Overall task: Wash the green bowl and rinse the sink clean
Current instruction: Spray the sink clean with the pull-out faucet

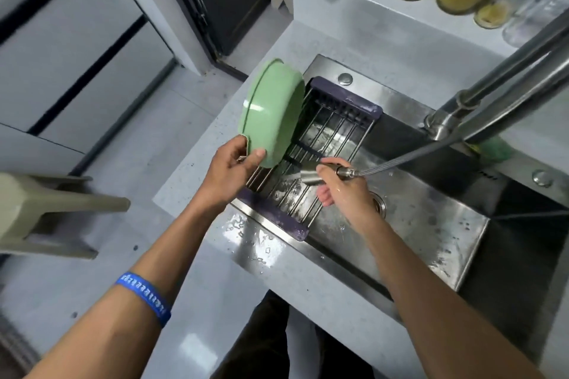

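Head view: left hand [231, 163] grips the green bowl [271, 114] by its rim, tilted on edge above the near-left end of the sink [431, 224], over the drying rack [323, 138]. Right hand [345, 188] curls round the sprayer head [320, 174], over the sink.

Bare forearms; blue wristband [144, 297] with white, perhaps lettered, print.
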Motion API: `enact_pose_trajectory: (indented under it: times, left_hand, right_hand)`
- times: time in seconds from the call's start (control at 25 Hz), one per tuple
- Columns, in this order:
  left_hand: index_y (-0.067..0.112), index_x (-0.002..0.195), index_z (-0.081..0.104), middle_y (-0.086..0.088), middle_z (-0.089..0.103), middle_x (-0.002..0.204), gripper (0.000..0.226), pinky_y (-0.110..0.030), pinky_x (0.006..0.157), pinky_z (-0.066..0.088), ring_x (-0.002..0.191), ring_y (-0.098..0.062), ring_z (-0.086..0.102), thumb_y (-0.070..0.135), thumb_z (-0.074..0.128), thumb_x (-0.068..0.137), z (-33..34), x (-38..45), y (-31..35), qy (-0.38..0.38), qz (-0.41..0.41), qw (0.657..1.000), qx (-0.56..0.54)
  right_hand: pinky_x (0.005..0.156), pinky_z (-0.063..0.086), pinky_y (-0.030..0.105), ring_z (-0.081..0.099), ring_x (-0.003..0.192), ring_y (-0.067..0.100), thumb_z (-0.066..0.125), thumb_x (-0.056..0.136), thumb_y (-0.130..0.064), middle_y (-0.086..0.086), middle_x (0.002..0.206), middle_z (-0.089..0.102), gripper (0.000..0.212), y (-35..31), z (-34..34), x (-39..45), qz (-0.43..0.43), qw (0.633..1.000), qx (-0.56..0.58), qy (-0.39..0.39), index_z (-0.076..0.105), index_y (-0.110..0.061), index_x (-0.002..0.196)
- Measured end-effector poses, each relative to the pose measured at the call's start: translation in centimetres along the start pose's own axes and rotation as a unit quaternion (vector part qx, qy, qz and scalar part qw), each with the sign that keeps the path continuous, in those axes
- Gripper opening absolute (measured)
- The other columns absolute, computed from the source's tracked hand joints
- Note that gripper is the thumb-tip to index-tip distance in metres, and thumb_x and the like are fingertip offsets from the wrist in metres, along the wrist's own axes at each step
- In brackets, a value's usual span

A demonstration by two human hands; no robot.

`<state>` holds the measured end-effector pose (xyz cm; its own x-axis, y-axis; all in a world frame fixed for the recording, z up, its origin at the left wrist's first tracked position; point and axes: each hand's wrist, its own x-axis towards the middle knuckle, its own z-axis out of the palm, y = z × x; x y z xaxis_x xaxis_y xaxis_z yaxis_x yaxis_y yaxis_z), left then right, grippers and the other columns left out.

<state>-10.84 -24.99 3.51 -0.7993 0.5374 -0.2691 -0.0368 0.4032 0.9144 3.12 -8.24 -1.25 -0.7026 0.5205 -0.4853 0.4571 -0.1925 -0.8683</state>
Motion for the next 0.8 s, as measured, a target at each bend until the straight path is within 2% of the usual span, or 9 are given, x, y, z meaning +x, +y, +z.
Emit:
enact_pose_trajectory:
  times: [0.12,0.2,0.24,0.4,0.48,0.6,0.68,0.76,0.8]
  left_hand:
    - [0.006,0.091,0.059,-0.010,0.067,0.092,0.009,-0.034,0.084,0.056,0.089,-0.015,0.066,0.013,0.060,0.097,-0.5,0.5,-0.6,0.002,-0.022,0.999,-0.038]
    - [-0.001,0.099,0.059,-0.023,0.067,0.104,0.019,-0.044,0.090,0.054,0.097,-0.026,0.067,0.017,0.061,0.095,-0.5,0.8,-1.3,-0.005,-0.027,0.998,-0.052]
    - [-0.001,0.100,0.060,-0.024,0.067,0.107,0.020,-0.044,0.091,0.054,0.097,-0.026,0.067,0.017,0.062,0.094,-0.2,0.7,-1.4,-0.009,-0.031,0.997,-0.064]
    - [0.002,0.100,0.063,-0.015,0.072,0.103,0.012,-0.028,0.081,0.056,0.092,-0.016,0.069,0.013,0.061,0.096,1.6,-0.2,-1.7,-0.031,-0.041,0.997,-0.063]
    - [0.004,0.091,0.061,-0.007,0.071,0.090,0.015,-0.027,0.078,0.054,0.084,-0.017,0.068,0.018,0.062,0.096,2.2,-0.5,-1.9,-0.043,-0.042,0.997,-0.040]
    - [0.015,0.067,0.041,0.015,0.044,0.059,0.036,-0.015,0.058,0.038,0.058,-0.004,0.042,0.016,0.063,0.095,3.2,-0.6,-2.6,-0.065,-0.018,0.997,0.021]
    - [0.025,0.066,0.040,0.017,0.040,0.060,0.038,-0.019,0.059,0.035,0.061,-0.003,0.038,0.017,0.064,0.095,4.4,-0.5,-3.3,-0.090,0.015,0.992,0.088]
    - [0.030,0.073,0.050,0.015,0.049,0.070,0.027,-0.027,0.068,0.042,0.072,-0.010,0.049,0.021,0.065,0.094,5.5,-0.6,-4.1,-0.086,0.055,0.986,0.135]
    - [0.025,0.080,0.056,0.013,0.054,0.076,0.018,-0.029,0.072,0.045,0.077,-0.014,0.055,0.021,0.066,0.094,6.2,-0.6,-4.4,-0.091,0.081,0.980,0.158]
  right_hand:
    - [0.053,0.055,0.023,0.061,0.057,0.013,0.061,0.097,-0.020,0.004,0.070,0.069,0.020,-0.2,-0.6,2.8,0.003,0.994,0.066,0.085,0.063,-0.018,0.117]
    - [0.053,0.054,0.020,0.061,0.060,0.013,0.060,0.097,-0.021,0.007,0.075,0.067,0.023,-0.5,-1.7,4.6,0.001,0.984,0.092,0.150,0.061,-0.019,0.120]
    - [0.053,0.053,0.020,0.060,0.059,0.012,0.059,0.098,-0.021,0.007,0.075,0.066,0.023,-0.5,-2.2,5.2,0.000,0.980,0.102,0.173,0.060,-0.019,0.121]
    - [0.056,0.054,0.022,0.058,0.059,0.012,0.056,0.099,-0.021,0.007,0.076,0.065,0.021,-0.1,-3.0,6.2,-0.011,0.970,0.134,0.202,0.057,-0.028,0.119]
    - [0.056,0.054,0.023,0.059,0.059,0.013,0.057,0.099,-0.021,0.008,0.077,0.065,0.023,0.2,-3.7,6.3,-0.009,0.968,0.142,0.207,0.057,-0.028,0.121]
    - [0.052,0.052,0.023,0.057,0.056,0.012,0.058,0.098,-0.020,0.008,0.075,0.065,0.021,1.5,-6.5,5.7,-0.004,0.972,0.101,0.214,0.057,-0.022,0.120]
    - [0.047,0.048,0.023,0.054,0.051,0.010,0.059,0.097,-0.017,0.007,0.072,0.063,0.023,2.7,-9.3,4.5,0.002,0.963,0.104,0.249,0.059,-0.016,0.120]
    - [0.044,0.043,0.023,0.051,0.047,0.009,0.060,0.095,-0.015,0.006,0.071,0.061,0.016,3.6,-11.8,3.2,0.000,0.955,0.107,0.275,0.061,-0.020,0.111]
    - [0.045,0.041,0.025,0.049,0.047,0.010,0.060,0.095,-0.015,0.006,0.068,0.059,0.014,4.1,-13.1,2.7,0.002,0.953,0.103,0.284,0.061,-0.023,0.107]
